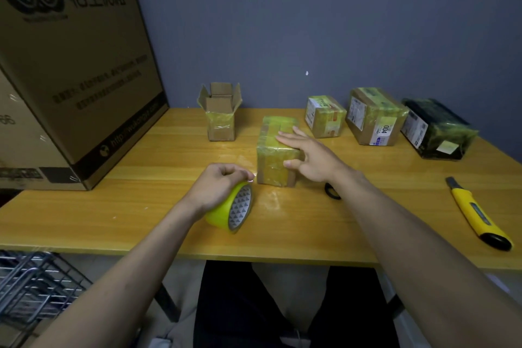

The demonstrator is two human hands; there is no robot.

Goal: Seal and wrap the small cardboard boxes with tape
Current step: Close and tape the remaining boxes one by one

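- Wood-grain yellow table [141,206] ran across the view against a plain blue-grey wall [310,22].
- At far left a large printed carton [76,65] stood on the table, with a wire rack [36,288] lower down beside the table's edge.
- Left hand [217,189] curled over the yellow tape roll [230,210], which stood on edge on the table, gripping it from above.
- Behind it an open small box [220,116] stood upright, flaps raised, with tape around its middle.
- Centre: the taped box [278,150], brown cardboard wrapped in glossy yellowish tape, lay just right of the roll.
- Right hand [310,155] rested on that box, fingers spread flat along the top, thumb against its near side.
- Further right, three wrapped parcels stood near the wall: a small labelled box [324,116], a larger labelled box [375,116] and a black parcel [437,128].
- A yellow utility knife [477,215] lay at far right, well apart from both hands.
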